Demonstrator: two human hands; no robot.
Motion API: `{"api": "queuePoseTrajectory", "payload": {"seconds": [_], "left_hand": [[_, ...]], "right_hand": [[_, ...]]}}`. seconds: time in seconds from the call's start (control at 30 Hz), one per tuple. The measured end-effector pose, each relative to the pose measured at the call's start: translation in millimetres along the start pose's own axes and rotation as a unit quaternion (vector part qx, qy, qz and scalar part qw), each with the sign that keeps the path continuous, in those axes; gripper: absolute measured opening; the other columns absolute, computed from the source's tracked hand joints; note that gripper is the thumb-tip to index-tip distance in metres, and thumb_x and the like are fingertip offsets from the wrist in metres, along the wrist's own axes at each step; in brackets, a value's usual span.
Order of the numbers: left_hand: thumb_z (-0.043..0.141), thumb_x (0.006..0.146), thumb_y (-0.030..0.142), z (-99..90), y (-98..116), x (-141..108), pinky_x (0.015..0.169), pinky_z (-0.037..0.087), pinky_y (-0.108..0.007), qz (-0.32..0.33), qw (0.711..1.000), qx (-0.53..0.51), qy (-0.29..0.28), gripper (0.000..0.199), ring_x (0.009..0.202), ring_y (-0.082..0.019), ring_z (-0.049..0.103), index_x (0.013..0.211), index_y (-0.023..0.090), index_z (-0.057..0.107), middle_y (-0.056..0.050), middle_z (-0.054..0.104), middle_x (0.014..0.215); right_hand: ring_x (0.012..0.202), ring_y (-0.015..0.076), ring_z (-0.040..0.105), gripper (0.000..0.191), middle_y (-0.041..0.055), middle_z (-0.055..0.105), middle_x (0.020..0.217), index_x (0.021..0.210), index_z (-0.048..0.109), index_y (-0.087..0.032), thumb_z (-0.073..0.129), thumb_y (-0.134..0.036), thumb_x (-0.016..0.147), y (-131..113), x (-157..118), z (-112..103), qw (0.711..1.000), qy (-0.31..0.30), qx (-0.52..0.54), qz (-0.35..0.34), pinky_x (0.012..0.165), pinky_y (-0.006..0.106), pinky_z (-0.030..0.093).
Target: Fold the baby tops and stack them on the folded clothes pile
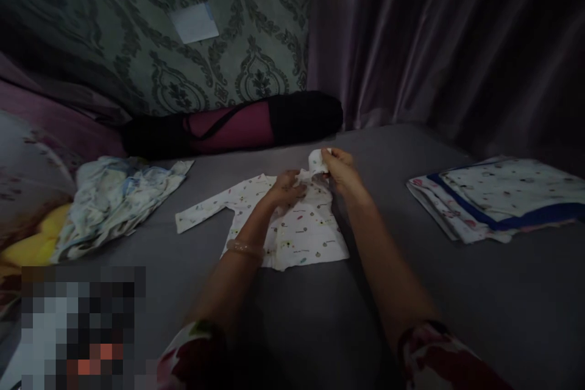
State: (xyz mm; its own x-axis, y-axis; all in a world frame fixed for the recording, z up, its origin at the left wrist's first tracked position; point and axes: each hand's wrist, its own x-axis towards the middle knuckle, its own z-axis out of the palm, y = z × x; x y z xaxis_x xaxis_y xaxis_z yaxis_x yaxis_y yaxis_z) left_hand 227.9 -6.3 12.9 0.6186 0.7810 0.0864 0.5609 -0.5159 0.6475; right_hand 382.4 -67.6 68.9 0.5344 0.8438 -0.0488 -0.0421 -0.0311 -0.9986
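A small white baby shirt (pixel 301 231) with a scattered print lies spread on the grey bed sheet. One of its long sleeves reaches out flat to the left. My right hand (pixel 342 172) pinches the other sleeve near the shoulder on the right, and that sleeve is lifted and bunched, its end partly hidden by my fingers. Resting on the upper part of the shirt near the collar, my left hand (pixel 287 187) has its fingers apart and lying on the cloth. A pale bangle (pixel 245 248) circles my left wrist.
A crumpled heap of light printed clothes (pixel 119 195) lies on the left, beside a yellow item (pixel 39 237). To the right sits a stack of folded clothes (pixel 507 192). A long black and maroon bag (pixel 233 125) lies along the patterned wall. Curtains hang at the back right.
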Motion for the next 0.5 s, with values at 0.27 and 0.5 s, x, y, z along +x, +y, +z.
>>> {"api": "queuePoseTrajectory", "payload": {"seconds": [0.27,0.5], "left_hand": [[0.047,0.094,0.045,-25.2,-25,-37,0.075,0.055,-0.030,-0.205,0.867,-0.442,0.103,0.038,0.075,-0.014,0.066,0.104,0.010,0.057,-0.012,0.068,0.094],[0.075,0.073,0.041,-16.8,-32,-33,0.061,0.055,-0.024,-0.227,0.845,-0.457,0.160,0.043,0.069,-0.014,0.063,0.102,0.014,0.059,-0.003,0.064,0.074]], "right_hand": [[0.071,0.0147,0.067,0.041,0.0087,0.071,0.097,0.123,0.056,-0.018,0.048,-0.045,0.094,21,-16,29,0.975,-0.216,-0.022,0.053,0.066,0.027,0.057],[0.116,0.0209,0.060,0.060,0.0160,0.055,0.137,0.140,0.041,-0.016,0.015,-0.052,0.100,18,7,-5,0.983,-0.154,0.053,0.086,0.097,0.038,0.048]]}}
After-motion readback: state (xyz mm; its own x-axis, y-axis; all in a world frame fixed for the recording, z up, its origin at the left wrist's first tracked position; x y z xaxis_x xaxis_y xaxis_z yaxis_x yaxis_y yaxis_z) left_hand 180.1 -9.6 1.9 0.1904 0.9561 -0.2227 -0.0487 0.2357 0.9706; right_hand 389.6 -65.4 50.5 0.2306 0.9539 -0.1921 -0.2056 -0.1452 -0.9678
